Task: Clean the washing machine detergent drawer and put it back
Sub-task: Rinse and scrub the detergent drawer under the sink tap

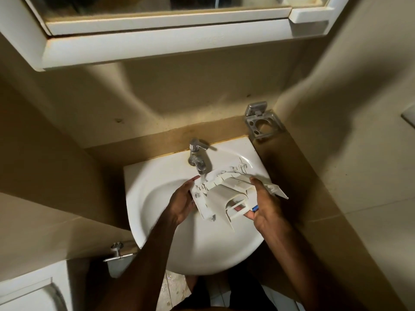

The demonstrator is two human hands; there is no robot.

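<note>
Both forearms reach forward, converging. Left hand (180,202) grips the detergent drawer (226,194) at its left edge, fingers curled under. Right hand (267,207) holds its right side, thumb on top, fingers underneath.
</note>
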